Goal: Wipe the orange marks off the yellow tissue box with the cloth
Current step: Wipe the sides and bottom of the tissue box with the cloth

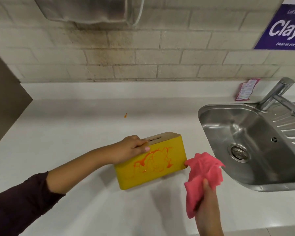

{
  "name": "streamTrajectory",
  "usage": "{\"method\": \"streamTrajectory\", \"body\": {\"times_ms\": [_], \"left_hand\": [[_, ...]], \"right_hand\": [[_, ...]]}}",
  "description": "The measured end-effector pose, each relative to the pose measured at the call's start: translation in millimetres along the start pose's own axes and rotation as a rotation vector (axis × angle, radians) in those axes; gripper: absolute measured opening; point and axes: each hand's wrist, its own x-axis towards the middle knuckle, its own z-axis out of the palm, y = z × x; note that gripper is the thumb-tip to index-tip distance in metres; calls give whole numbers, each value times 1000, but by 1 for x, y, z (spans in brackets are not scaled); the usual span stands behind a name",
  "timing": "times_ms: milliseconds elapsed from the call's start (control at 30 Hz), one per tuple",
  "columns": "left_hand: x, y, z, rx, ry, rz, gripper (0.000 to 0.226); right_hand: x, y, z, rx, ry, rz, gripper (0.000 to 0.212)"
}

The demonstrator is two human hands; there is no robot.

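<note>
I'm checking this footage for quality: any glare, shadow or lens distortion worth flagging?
Head view: wide-angle bending curves the counter edges and wall tiles; bright glare streaks inside the sink; a soft shadow lies beneath the tissue box; the orange marks glisten, while the cloth stays sharp.

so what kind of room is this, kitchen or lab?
Likely a shared or workplace kitchenette. A stainless sink with a drainer and a mixer tap is set into a white counter, and a purple wall sign reads "Clean as you go". The wall is painted brick.
</note>
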Motion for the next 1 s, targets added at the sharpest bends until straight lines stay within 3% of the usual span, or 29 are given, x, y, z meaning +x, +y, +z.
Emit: {"method": "streamTrajectory", "body": {"times_ms": [133,233,367,467,633,1000], "left_hand": [[4,-1,-2,-19,-55,-38,41],[9,-2,-5,-8,-90,-64,44],[10,1,-12,-45,-154,-73,42],[7,3,-18,-82,-179,-56,33],[9,0,-21,-137,-139,-47,29],[7,-2,-20,-239,-100,-36,32]], "right_hand": [[-9,3,20,-233,-70,-135,29],[1,4,30,-459,-116,-298,63],[21,-8,39,-901,-115,-784,38],[38,-6,43,-1107,-164,-954,52],[54,1,51,-1112,-333,-1161,62],[64,7,22,-1219,-492,-1277,40]]}}
